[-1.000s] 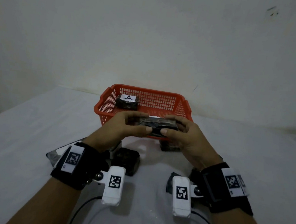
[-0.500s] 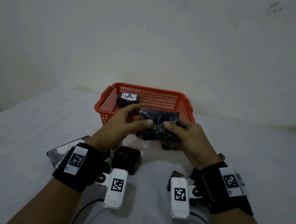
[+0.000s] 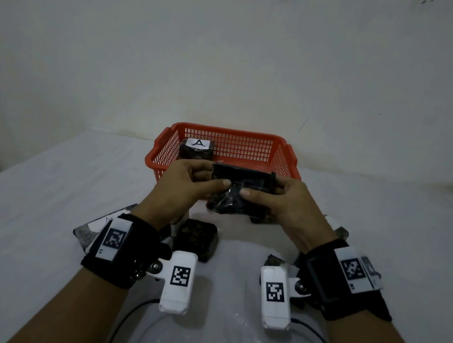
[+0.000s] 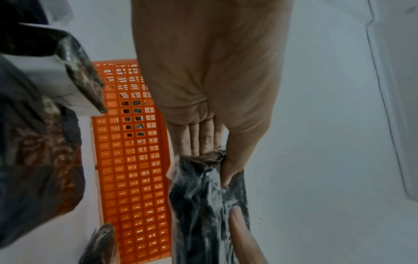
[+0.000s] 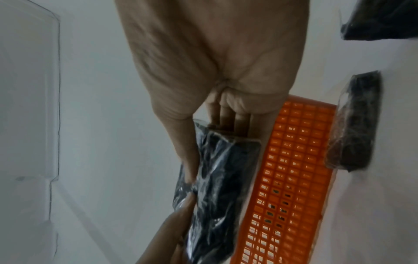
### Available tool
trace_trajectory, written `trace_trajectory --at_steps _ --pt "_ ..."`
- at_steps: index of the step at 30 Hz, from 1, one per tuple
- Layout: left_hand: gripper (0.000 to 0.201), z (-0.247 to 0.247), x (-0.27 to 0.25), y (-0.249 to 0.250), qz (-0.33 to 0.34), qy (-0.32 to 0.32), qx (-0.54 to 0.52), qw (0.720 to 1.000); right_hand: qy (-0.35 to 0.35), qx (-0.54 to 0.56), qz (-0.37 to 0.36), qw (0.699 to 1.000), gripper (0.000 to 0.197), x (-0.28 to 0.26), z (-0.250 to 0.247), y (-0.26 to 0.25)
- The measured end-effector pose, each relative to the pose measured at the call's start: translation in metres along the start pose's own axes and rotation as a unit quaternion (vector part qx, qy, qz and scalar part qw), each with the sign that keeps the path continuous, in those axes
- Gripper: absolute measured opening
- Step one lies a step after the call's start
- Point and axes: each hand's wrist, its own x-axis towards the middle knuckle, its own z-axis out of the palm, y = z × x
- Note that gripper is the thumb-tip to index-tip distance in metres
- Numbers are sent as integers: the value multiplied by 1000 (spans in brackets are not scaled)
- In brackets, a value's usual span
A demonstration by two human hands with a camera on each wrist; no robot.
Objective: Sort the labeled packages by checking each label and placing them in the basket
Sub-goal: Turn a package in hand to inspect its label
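Both hands hold one dark, plastic-wrapped package upright in front of the red basket. My left hand pinches its left end, thumb on the near face. My right hand pinches its right end. The face turned to me is dark and shows no label. In the left wrist view my left hand grips the package with the basket behind. In the right wrist view my right hand holds the package beside the basket. A package labelled "A" lies in the basket's left corner.
More dark packages lie on the white table: a square one by my left wrist, a flat one with a white label at the left, others partly hidden under my hands and by my right wrist. A pale wall stands behind the basket.
The package went from lying flat between my hands to standing on edge, its broad dark face turned toward me. Both hands stayed in front of the basket, raised slightly.
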Motion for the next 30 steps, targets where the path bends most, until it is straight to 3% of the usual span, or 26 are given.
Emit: trace_trajectory --at_steps 5,8,13,17,20,23,26,28,30 --pt "35 0 -2 3 -5 -24 -24 999 7 -18 -3 1000 39 -2 -3 -1" --pt "35 -1 -2 1 12 -3 -6 1000 -4 -20 -2 1000 42 -2 -3 -1" --pt "39 2 -4 4 34 -12 4 999 26 -2 -47 999 33 -1 -2 -2" --pt "32 2 -2 0 84 32 52 995 8 -22 -62 998 40 -1 -1 -2" --pt "33 1 1 -4 103 54 53 992 -56 3 -18 998 47 1 1 0" --pt "33 0 3 -7 120 59 92 987 -60 89 35 994 51 2 4 0" --pt "47 -2 4 -11 71 -7 102 992 -43 115 12 992 36 3 2 1" --pt "71 -2 2 -10 1 -55 86 995 -33 89 -8 995 46 4 -3 4" --pt "70 -1 -1 -6 -10 -49 113 992 -33 72 -10 997 56 5 -7 6"
